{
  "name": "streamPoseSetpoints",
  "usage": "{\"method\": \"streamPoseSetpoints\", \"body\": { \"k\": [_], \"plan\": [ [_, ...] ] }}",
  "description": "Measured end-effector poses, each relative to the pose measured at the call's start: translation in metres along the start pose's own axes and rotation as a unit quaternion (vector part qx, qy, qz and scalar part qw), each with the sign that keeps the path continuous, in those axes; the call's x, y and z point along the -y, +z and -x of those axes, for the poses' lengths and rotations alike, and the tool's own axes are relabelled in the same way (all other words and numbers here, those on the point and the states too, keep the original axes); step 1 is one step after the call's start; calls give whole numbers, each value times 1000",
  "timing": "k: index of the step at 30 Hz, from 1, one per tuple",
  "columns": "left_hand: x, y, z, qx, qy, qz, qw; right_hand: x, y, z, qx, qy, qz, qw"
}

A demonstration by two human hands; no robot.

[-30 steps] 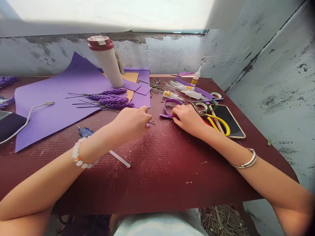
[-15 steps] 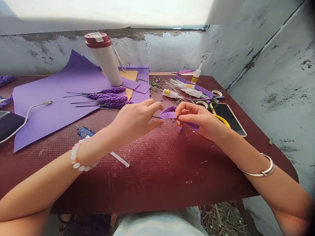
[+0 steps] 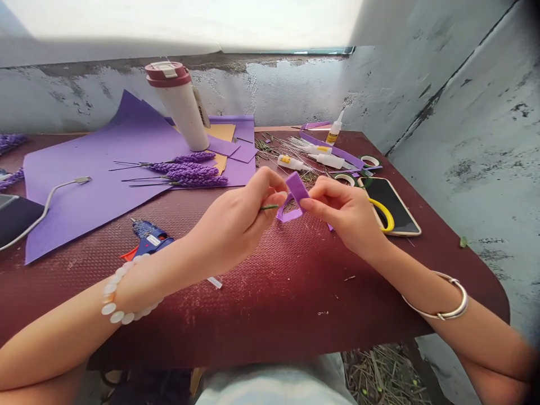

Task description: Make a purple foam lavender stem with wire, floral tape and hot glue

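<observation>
My left hand (image 3: 248, 216) is closed, with a thin green stem (image 3: 270, 207) sticking out between its fingers. A purple strip (image 3: 297, 187), curled into a loop with fine slits along part of one edge, spans the gap between my hands. My right hand (image 3: 346, 211) pinches this strip between thumb and fingers, and a bit of its tail shows below the palm. Whether the strip's other end touches my left fingertips I cannot tell. Beneath my left forearm lies a blue glue gun (image 3: 149, 237), its clear glue stick (image 3: 214, 282) poking out at the right.
Purple lavender stems (image 3: 189, 173) lie on a large purple sheet (image 3: 84, 185), near a white tumbler (image 3: 181, 109). Behind my right hand are glue bottles (image 3: 291, 162), loose wires, tape rolls (image 3: 369, 161), a yellow handle (image 3: 387, 216) and a dark tablet (image 3: 399, 205). A wall borders the right.
My left fingers have closed and turned inward around the stem. The strip's upper part now stands raised between the hands, and more of the glue gun shows.
</observation>
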State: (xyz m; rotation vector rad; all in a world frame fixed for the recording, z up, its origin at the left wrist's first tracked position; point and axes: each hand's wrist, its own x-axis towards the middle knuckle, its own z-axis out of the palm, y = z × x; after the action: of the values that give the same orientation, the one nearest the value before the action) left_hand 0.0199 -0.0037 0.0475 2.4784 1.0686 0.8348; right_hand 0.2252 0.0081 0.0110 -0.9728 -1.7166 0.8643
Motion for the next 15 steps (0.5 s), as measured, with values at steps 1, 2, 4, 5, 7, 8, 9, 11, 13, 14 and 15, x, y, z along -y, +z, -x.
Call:
{"method": "streamPoseSetpoints", "body": {
  "k": [1,2,4,5,7,8,9,11,13,14,15],
  "plan": [
    [0,0,0,6,-6,9,1000,1,1,1,-16,-26,17,999],
    [0,-1,0,10,-6,18,1000,1,2,2,-27,-49,28,998],
    [1,-1,0,7,20,36,999,2,3,4,-32,-74,32,996],
    [1,-2,0,4,40,42,998,2,4,5,-29,-75,28,996],
    [3,-2,0,-2,74,50,996,0,5,7,-21,-63,11,998],
    [3,-1,-1,1,84,49,995,0,6,7,-18,-54,3,998],
    [3,-1,-1,5,91,41,995,-1,6,8,-17,-47,-6,999],
    [1,0,-3,6,96,17,995,-2,7,9,-16,-41,-20,999],
    [-1,0,-3,-2,88,1,996,-2,8,9,-11,-40,-33,999],
    [-2,-1,-3,-8,77,6,997,-2,8,10,-8,-41,-38,998],
    [-3,-3,-2,-15,61,24,998,-2,8,10,-7,-43,-43,998]
  ]
}}
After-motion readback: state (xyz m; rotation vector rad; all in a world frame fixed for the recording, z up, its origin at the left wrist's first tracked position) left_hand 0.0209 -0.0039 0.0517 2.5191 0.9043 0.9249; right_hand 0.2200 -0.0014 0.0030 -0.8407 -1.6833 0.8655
